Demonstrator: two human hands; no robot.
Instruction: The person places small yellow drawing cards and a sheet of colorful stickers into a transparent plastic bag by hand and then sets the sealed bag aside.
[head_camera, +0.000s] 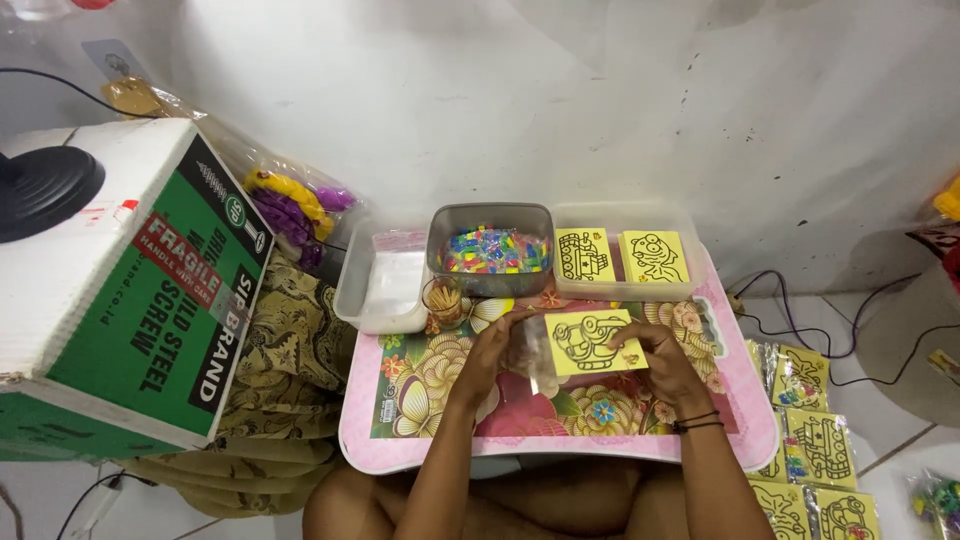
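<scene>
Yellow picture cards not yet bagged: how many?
3: one yellow card held by both the left hand and right hand; two in the clear tub, possibly atop hidden ones.

A small lap table (420, 455) is set before the wall. Along its back edge, three tubs are lined up: a bag tub (383, 285) left, a bead tub (490, 250) in the middle, a card tub (622, 258) right. A cardboard box (130, 290) is placed left of the table.
</scene>
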